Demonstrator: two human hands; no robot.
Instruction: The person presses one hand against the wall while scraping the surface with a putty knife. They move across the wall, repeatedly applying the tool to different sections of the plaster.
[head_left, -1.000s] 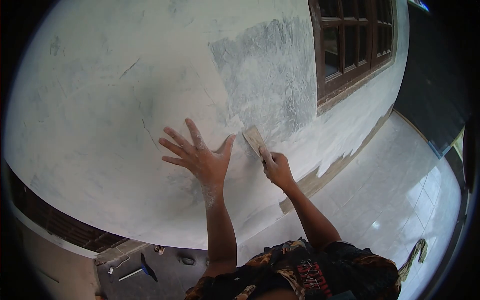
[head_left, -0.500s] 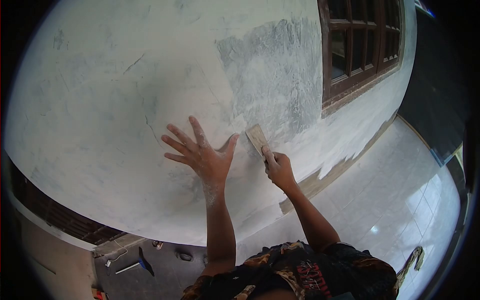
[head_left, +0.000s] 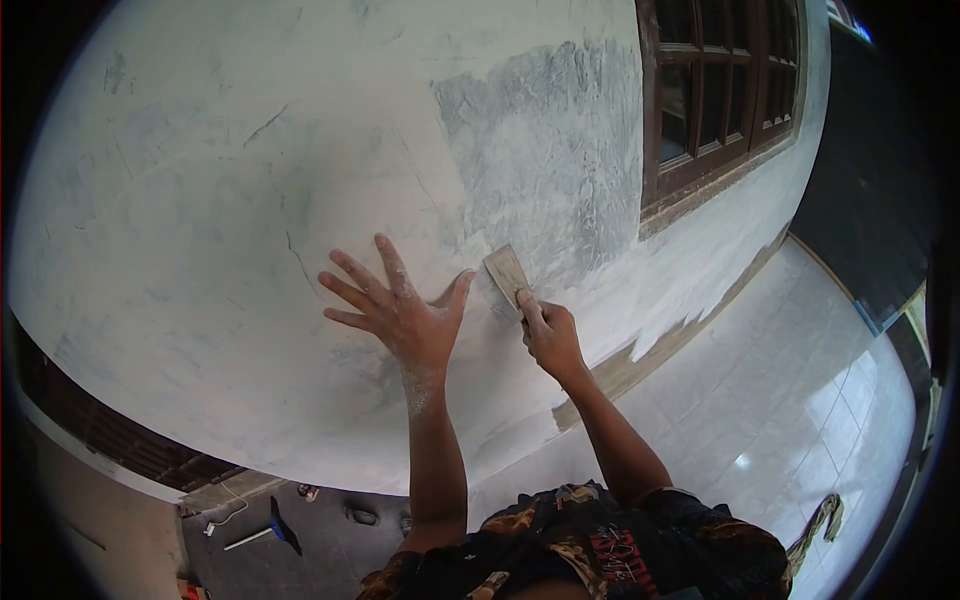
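Observation:
My left hand (head_left: 405,322) lies with fingers spread against the whitish wall (head_left: 210,210), white dust on its fingers and wrist. To its right, my right hand (head_left: 554,342) is closed round the handle of a putty knife (head_left: 506,272). The wide, dusty blade meets the wall at the lower left edge of a rough grey patch (head_left: 550,150), a short way from my left thumb. Smooth pale filler surrounds that patch, and a fresh white streak shows by the blade's tip.
A brown-framed window (head_left: 715,95) is set in the wall at upper right. Pale tiled floor (head_left: 720,400) runs along the wall's base, with a bundled cloth (head_left: 818,530) on it. At lower left are a squeegee-like tool (head_left: 280,530), a cable (head_left: 232,505) and dark footwear (head_left: 361,515).
The putty knife in my right hand has shifted slightly left along the wall. My left hand keeps its spread pose, and the whole view has moved a little.

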